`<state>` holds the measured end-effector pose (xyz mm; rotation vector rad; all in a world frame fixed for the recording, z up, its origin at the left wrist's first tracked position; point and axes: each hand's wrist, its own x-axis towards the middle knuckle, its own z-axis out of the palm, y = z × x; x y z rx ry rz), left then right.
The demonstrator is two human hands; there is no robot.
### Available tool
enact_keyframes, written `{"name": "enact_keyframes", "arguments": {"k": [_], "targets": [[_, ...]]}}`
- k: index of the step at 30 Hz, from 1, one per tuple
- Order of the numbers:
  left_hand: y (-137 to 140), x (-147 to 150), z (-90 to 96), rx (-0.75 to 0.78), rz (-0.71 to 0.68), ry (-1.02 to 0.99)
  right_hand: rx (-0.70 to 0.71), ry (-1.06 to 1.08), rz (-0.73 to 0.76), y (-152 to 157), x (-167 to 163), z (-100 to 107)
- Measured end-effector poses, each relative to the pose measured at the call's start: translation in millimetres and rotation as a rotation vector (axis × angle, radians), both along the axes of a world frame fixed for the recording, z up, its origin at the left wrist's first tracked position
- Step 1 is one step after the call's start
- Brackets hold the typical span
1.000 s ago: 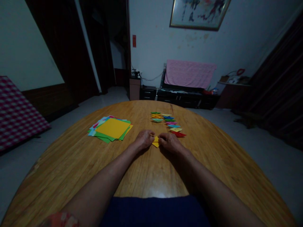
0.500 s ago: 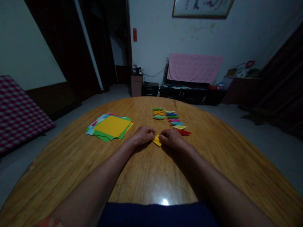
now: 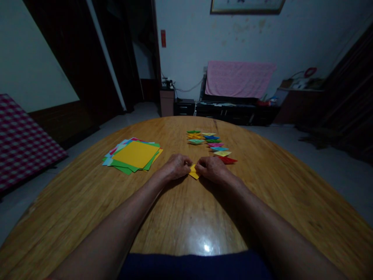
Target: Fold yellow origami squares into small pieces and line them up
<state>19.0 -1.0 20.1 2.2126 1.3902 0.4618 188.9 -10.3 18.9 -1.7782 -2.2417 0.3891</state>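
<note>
A small folded piece of yellow paper (image 3: 194, 172) lies on the table between my two hands. My left hand (image 3: 178, 166) pinches its left side, fingers curled. On the right side, my right hand (image 3: 212, 168) grips it with thumb and bent fingers, and both hands cover part of the paper. Just beyond my right hand is a red folded paper boat (image 3: 228, 160). Behind it, several more paper boats in blue, pink, green and yellow stand in two columns, among them an orange one (image 3: 195, 136).
A loose stack of coloured square paper (image 3: 135, 154), yellow on top, rests to the left on the round wooden table (image 3: 163, 217). Past the table's far edge stands a dark low cabinet (image 3: 225, 111), with a pink cloth (image 3: 239, 79) draped above it. A checkered cloth (image 3: 26, 144) hangs at far left.
The view has tilted and shifted slightly. Both hands stay on the yellow paper, with only tiny finger movement.
</note>
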Motion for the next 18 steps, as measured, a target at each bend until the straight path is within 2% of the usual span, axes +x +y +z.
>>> {"name": "enact_keyframes", "arguments": {"k": [9,13,18], "targets": [[9.2,-1.7,-14.3,-0.066,0.085,-0.128,0.007,-0.029,-0.004,0.7,0.2,-0.6],[12.7,-0.6,-16.8,-0.052,0.097,-0.099,0.005,-0.02,0.004,0.8,0.4,-0.7],[10.7,2.0,-10.8,-0.061,0.124,-0.032,0.008,-0.031,0.002,0.8,0.5,-0.9]]}}
